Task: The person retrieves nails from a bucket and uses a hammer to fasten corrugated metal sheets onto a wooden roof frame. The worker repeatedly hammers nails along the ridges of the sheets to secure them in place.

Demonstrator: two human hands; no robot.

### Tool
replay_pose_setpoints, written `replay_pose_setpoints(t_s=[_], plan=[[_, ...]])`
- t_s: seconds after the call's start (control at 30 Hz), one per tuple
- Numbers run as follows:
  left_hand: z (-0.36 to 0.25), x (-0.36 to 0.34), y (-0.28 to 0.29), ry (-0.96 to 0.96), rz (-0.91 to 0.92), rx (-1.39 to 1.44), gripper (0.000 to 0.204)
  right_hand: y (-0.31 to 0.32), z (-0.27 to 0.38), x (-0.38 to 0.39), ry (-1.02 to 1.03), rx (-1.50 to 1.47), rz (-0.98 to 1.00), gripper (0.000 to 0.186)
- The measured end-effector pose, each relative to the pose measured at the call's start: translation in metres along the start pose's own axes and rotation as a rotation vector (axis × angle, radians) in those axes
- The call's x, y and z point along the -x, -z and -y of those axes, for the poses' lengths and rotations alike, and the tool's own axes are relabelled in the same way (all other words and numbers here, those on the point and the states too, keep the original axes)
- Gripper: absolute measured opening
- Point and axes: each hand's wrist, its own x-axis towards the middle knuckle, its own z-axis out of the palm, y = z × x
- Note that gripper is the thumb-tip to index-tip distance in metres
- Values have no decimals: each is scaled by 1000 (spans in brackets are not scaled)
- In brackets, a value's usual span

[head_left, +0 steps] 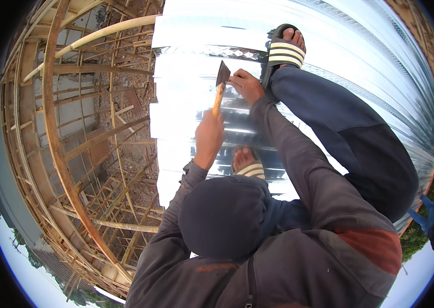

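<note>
My left hand grips the wooden handle of a hammer-like tool with a flat, dark metal head. My right hand is beside the tool's head, fingers pinched around something too small to make out. Both are over shiny corrugated metal sheets. My sandalled feet rest on the sheets, one foot at the upper right of my right hand, the other below and between my arms.
Along the left, the sheets end at a stepped edge beside an open wooden frame, with rubble-strewn ground visible below it. At the far right, another person in blue is near the sheets' outer edge, with trees behind.
</note>
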Motion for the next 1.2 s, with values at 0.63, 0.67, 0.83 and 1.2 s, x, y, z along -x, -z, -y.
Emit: replay_pose_setpoints(t_s=[0.63,0.67,0.83,1.2], plan=[[-1,-6,-6,47,-33,111,21,-4,-3,-2,68,35,-50,11],[-11,-3,1,31,-73,180,21,-3,-4,2,22,23,-18,10],[0,-1,-10,-48,-38,-30,25,0,2,-1,16,17,-16,11],[6,4,-17,30,-31,-2,24,-1,-3,0,-21,18,15,10]])
